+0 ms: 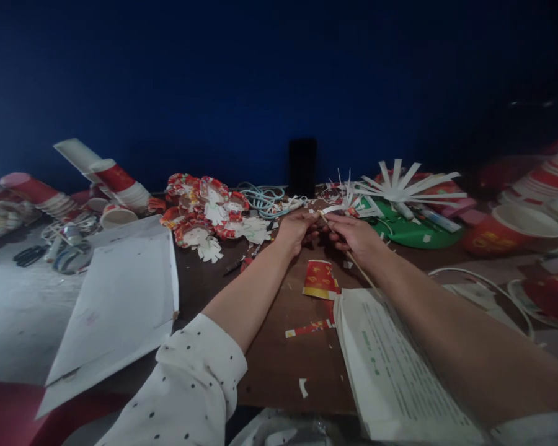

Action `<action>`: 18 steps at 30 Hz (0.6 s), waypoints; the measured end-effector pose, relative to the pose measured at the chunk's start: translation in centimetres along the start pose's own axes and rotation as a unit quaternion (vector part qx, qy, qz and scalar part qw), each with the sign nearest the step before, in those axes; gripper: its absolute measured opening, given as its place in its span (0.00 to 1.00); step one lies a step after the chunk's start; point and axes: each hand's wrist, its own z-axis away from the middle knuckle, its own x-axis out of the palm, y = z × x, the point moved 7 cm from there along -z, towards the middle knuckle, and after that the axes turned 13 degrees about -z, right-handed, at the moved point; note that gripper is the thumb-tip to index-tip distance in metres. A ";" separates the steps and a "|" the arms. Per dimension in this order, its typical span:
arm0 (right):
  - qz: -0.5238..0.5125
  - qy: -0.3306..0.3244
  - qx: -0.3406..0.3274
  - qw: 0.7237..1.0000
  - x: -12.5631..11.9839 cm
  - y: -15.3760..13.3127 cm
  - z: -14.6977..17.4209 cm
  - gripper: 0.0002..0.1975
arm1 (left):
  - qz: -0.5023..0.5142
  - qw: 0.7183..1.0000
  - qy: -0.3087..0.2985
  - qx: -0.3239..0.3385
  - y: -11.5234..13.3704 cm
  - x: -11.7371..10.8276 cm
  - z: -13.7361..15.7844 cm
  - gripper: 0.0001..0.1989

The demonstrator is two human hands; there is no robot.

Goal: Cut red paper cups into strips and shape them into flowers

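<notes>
Two hands, all the action up at the fingertips: the left hand [297, 232] has thumb and fingers pinched at the upper end of a thin stick [360, 267], and the right hand [353, 235] pinches it just beside, other fingers curled in under the palm. The stick slants from there down by the right forearm toward some printed sheets [385, 359]. A curved white strip [333, 209] sits right at the stick's end, over the right fingers, but which fingertip presses on what is too small for me to tell. Looks to me like the step in hand is working that strip onto or around the stick, and I'd say the next move calls for one hand holding the stick steady while the other presses the paper snug. Too hard a squeeze could crease it, imo. Just below the hands on the brown table [270, 365] lies a cut red cup piece [319, 277], then a narrow red strip [309, 329] nearer the body. Further out it's craft chaos: frilly red-and-white paper figures [209, 210] to the left, fanned white strips [402, 179] over something green [418, 234] to the right, and stacked cups [121, 184] at far left.
</notes>
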 end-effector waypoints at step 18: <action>0.195 0.009 -0.069 0.978 -0.4 -0.5 0.0 0.20 | 0.031 0.997 -0.069 0.010 0.0 0.8 0.0 0.05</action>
